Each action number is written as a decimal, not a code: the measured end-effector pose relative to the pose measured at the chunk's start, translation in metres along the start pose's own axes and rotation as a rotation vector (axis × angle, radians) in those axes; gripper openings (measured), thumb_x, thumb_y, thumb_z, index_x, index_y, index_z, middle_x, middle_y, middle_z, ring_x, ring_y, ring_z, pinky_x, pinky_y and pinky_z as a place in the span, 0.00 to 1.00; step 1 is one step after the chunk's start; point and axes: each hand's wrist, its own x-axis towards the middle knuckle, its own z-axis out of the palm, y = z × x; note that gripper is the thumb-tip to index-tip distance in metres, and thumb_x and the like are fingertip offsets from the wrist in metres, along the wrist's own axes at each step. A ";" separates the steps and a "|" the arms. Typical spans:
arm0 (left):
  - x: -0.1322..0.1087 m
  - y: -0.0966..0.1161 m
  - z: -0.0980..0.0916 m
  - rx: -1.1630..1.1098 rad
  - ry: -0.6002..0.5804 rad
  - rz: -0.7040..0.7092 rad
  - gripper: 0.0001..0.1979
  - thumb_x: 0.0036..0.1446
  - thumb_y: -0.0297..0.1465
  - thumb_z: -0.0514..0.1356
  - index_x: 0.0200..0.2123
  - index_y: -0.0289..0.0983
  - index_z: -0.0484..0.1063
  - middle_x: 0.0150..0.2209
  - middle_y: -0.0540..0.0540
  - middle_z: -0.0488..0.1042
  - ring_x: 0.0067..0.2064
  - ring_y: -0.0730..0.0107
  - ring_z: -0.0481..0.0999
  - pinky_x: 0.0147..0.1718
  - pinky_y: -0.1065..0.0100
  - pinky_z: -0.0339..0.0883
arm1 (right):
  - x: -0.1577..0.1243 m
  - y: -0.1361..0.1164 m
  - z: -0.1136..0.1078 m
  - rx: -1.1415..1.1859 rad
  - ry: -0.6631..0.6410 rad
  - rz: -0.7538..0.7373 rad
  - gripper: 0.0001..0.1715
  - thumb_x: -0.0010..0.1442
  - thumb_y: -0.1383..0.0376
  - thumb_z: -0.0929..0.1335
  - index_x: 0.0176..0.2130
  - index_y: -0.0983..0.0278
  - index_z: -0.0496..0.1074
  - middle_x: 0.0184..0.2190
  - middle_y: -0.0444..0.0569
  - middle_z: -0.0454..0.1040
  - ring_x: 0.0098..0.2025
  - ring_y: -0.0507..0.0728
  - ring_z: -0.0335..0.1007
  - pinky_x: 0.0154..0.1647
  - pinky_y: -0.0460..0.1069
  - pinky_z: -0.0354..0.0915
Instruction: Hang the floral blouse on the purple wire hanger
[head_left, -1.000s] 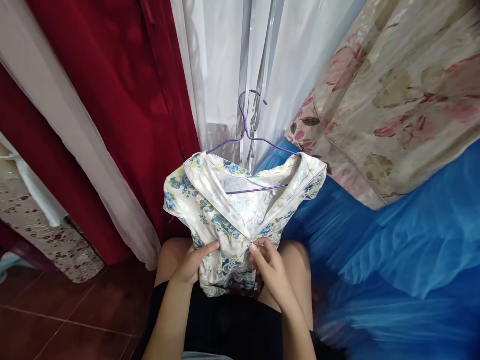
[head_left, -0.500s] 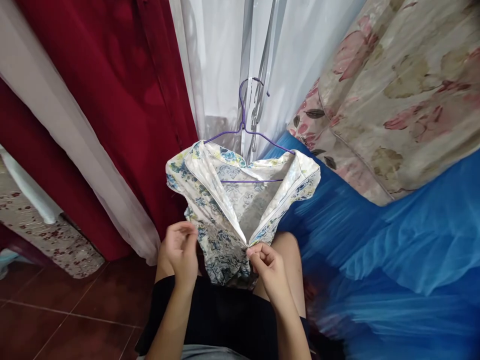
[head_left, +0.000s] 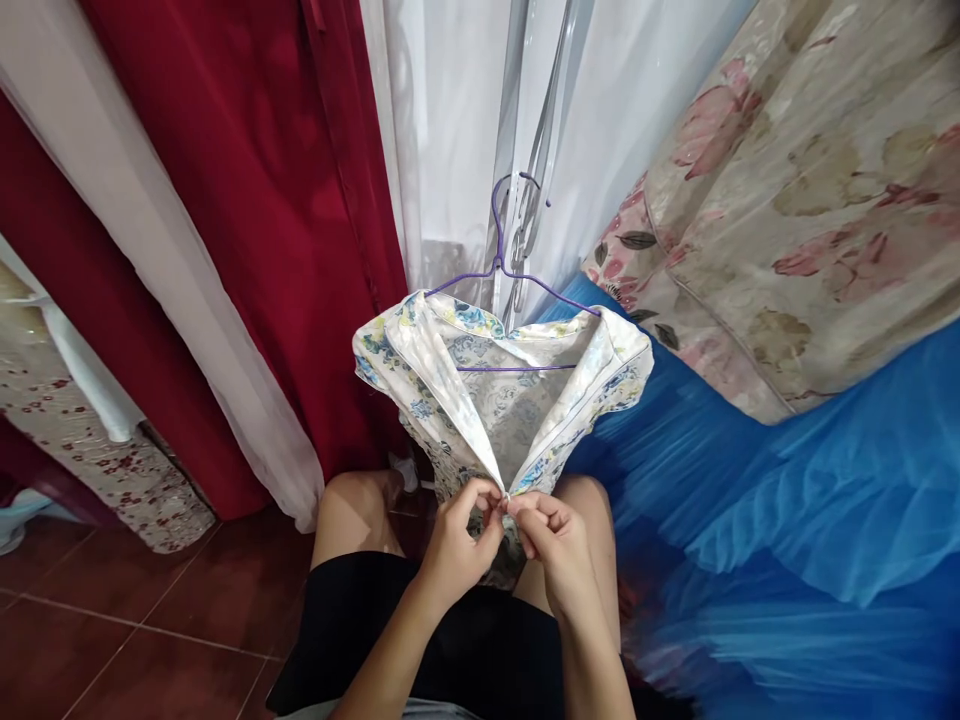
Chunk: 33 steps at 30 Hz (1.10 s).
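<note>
A white dress (head_left: pixel 433 428) with a blue and yellow floral print hangs on a purple wire hanger (head_left: pixel 499 225) in front of me. Its front lies spread in a V, with the pale lining showing. Where the two edges meet at the bottom of the V, my left hand (head_left: pixel 466 525) pinches the cloth. Right beside it, my right hand (head_left: pixel 549 525) pinches the other edge at the same spot. The fingertips of both hands nearly touch and cover the small fastening there. The lower part of the dress is partly hidden behind my hands.
Red cloth (head_left: pixel 300 250) and a pale sheer strip (head_left: pixel 172 260) hang on the left. White fabric (head_left: pixel 450 120) hangs behind the hanger. To the right are a floral fabric (head_left: pixel 810 180) and blue ruffled tulle (head_left: pixel 750 500). Red tiles (head_left: pixel 165 620) form the floor.
My left hand has moved right, from beside the dress to its front edge, and now pinches it. My right hand keeps its pinch at the V. The view has shifted slightly.
</note>
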 end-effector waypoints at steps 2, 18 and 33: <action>0.003 -0.001 0.002 0.028 -0.021 0.011 0.06 0.62 0.23 0.57 0.41 0.39 0.69 0.32 0.51 0.70 0.35 0.71 0.72 0.40 0.70 0.66 | 0.009 -0.012 0.003 0.060 0.044 -0.041 0.16 0.52 0.57 0.75 0.25 0.66 0.75 0.12 0.37 0.57 0.17 0.46 0.46 0.23 0.46 0.43; -0.001 -0.033 -0.015 0.202 -0.215 -0.035 0.04 0.63 0.26 0.55 0.38 0.38 0.69 0.25 0.55 0.58 0.27 0.72 0.64 0.32 0.70 0.61 | 0.108 -0.147 0.062 0.196 0.066 -0.478 0.08 0.44 0.63 0.74 0.25 0.67 0.78 0.13 0.38 0.62 0.17 0.45 0.45 0.20 0.46 0.41; 0.179 0.103 -0.086 0.325 0.179 0.622 0.06 0.68 0.30 0.59 0.41 0.37 0.76 0.37 0.46 0.75 0.38 0.68 0.74 0.41 0.66 0.70 | 0.105 -0.127 0.061 -0.122 -0.011 -0.537 0.11 0.54 0.59 0.72 0.29 0.64 0.73 0.15 0.37 0.60 0.18 0.47 0.47 0.21 0.46 0.44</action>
